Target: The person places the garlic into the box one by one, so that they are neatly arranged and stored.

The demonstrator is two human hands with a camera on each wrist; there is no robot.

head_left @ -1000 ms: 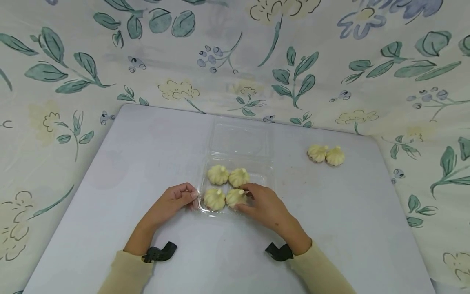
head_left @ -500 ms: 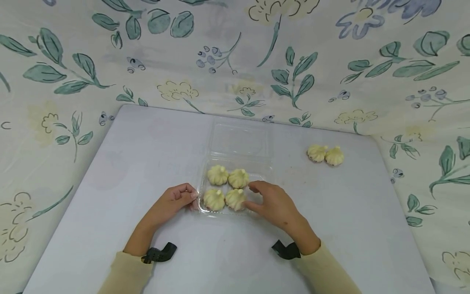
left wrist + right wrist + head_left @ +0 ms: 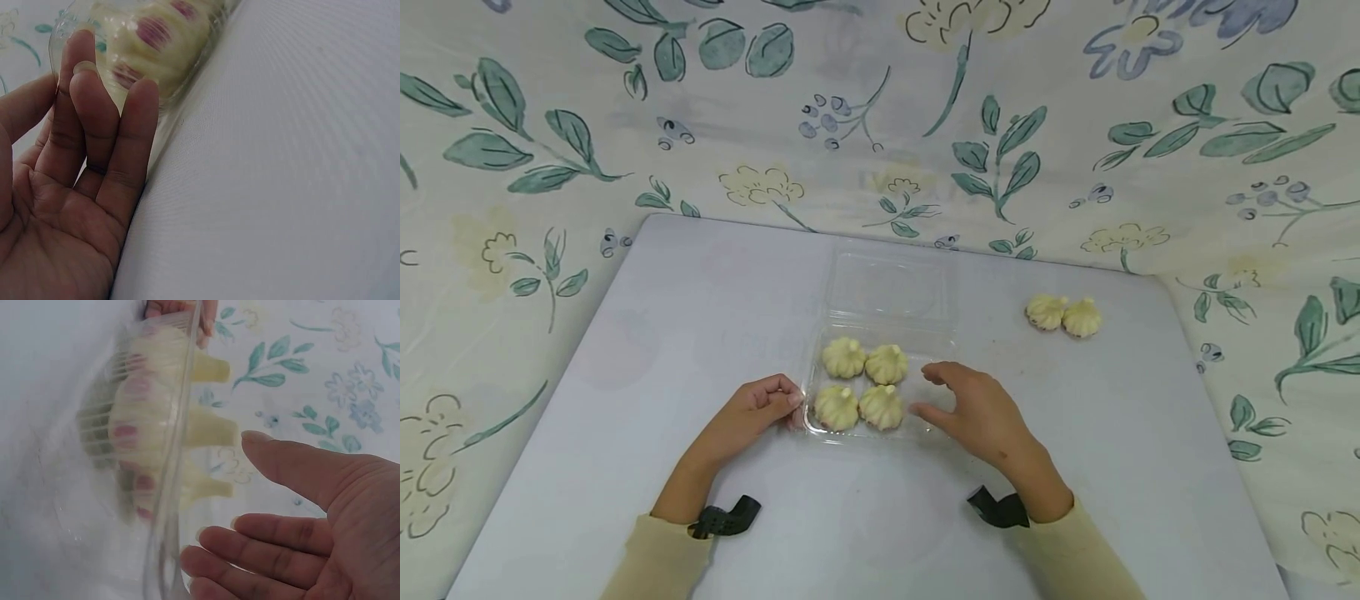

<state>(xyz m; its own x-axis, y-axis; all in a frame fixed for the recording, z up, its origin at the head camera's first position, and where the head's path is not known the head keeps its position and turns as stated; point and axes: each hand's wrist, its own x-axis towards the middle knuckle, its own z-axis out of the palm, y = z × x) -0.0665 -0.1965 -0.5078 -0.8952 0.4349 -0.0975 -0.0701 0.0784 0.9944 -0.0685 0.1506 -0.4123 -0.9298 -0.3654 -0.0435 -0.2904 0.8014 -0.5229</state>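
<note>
Where table (image 3: 715, 292) ends, clear lid (image 3: 891, 283), floral cloth (image 3: 880, 108)

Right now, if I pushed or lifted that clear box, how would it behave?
The box would probably flex: its see-through walls look thin. Pushed, it would likely slide, not tip, as it lies low on the table. Lifted, it may dip toward the left hand, since its four bulbs sit on that side.

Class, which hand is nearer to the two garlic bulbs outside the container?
Right. The right hand is apart from the two garlic bulbs, nearer the person and to their left; the left hand is farther away, at the container's left edge.
</note>
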